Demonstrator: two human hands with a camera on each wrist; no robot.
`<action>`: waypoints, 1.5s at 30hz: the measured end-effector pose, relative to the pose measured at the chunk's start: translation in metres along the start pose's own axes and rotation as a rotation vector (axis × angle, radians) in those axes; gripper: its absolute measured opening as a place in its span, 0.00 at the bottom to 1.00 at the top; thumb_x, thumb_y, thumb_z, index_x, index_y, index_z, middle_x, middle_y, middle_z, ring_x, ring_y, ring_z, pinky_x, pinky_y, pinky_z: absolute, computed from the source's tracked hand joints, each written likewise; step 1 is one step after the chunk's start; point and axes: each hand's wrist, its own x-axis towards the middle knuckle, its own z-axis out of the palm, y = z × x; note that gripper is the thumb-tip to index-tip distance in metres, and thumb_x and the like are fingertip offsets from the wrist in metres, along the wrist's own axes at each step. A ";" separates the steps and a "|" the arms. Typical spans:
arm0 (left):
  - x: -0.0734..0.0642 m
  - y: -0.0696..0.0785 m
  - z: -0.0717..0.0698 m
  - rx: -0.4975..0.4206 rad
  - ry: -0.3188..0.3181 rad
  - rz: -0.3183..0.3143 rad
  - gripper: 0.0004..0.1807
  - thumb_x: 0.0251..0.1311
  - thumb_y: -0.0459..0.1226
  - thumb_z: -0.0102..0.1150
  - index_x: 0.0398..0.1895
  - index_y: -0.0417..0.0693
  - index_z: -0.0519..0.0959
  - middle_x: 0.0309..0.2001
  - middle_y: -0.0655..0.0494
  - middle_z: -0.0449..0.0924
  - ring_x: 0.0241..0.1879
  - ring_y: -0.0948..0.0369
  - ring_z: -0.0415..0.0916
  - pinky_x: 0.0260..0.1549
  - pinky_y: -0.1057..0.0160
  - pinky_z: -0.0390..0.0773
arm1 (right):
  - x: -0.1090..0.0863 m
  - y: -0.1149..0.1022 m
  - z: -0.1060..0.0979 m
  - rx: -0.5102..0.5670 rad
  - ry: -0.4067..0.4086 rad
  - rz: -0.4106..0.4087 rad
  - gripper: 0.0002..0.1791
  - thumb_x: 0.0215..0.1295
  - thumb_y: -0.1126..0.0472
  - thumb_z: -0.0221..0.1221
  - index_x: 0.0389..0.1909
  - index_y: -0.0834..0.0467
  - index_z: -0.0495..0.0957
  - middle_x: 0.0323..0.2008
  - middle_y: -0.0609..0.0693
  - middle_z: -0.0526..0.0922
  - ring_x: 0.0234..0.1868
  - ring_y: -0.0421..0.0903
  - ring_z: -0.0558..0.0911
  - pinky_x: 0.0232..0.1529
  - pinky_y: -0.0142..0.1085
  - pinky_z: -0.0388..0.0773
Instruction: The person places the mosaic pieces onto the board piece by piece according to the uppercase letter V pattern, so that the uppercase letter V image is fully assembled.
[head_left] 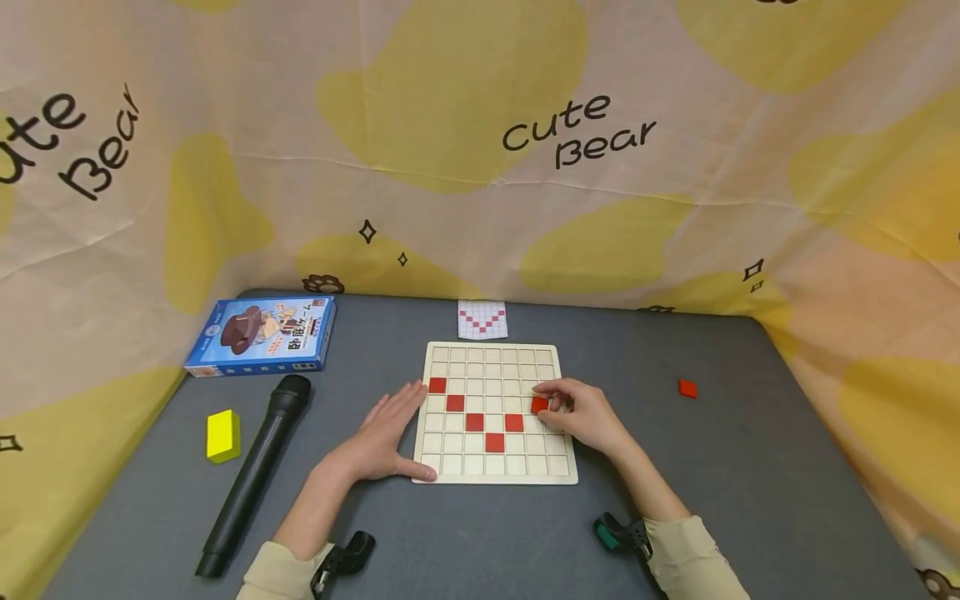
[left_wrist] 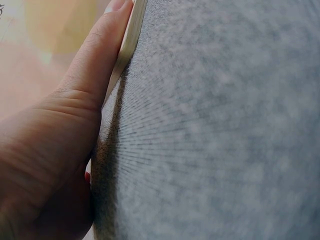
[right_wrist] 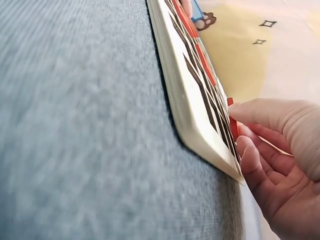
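A cream grid board [head_left: 495, 480] lies on the grey table, with several red square tiles [head_left: 475, 422] in its cells in a slanting line that turns up at the right. My left hand [head_left: 382, 437] rests spread along the board's left side, fingers straight, thumb at the near left corner. In the left wrist view the thumb [left_wrist: 92, 60] lies along the board's edge. Over the right part of the grid, my right hand [head_left: 585, 412] pinches a red square tile [head_left: 538, 406]. The right wrist view shows that tile [right_wrist: 233, 120] tilted on edge between fingertips and thumb, right at the board's surface.
Behind the board lies a small card [head_left: 482, 319] printed with a V of red squares. One loose red tile [head_left: 687, 388] sits to the right. At left are a blue game box [head_left: 262, 337], a yellow block [head_left: 222, 436] and a black microphone [head_left: 255, 475]. Patterned cloth [head_left: 480, 167] encloses the table.
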 end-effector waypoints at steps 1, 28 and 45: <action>0.000 0.000 0.000 -0.001 0.000 0.000 0.70 0.37 0.64 0.74 0.77 0.39 0.48 0.77 0.44 0.45 0.75 0.47 0.41 0.70 0.41 0.43 | 0.001 -0.001 0.001 -0.002 0.000 -0.005 0.17 0.56 0.63 0.70 0.48 0.55 0.84 0.29 0.45 0.79 0.26 0.42 0.73 0.26 0.31 0.70; 0.000 0.001 -0.001 -0.007 -0.003 -0.003 0.69 0.37 0.64 0.74 0.77 0.40 0.48 0.77 0.44 0.45 0.75 0.47 0.41 0.70 0.41 0.42 | 0.001 0.003 -0.001 0.000 0.053 -0.003 0.15 0.59 0.63 0.67 0.48 0.55 0.84 0.30 0.44 0.79 0.28 0.42 0.75 0.28 0.31 0.72; 0.001 0.002 0.000 -0.011 -0.013 -0.025 0.71 0.35 0.64 0.74 0.77 0.41 0.47 0.77 0.46 0.43 0.76 0.48 0.39 0.70 0.42 0.41 | -0.022 0.046 -0.059 -0.128 0.207 0.113 0.15 0.63 0.60 0.66 0.50 0.54 0.83 0.31 0.47 0.80 0.34 0.43 0.76 0.36 0.34 0.73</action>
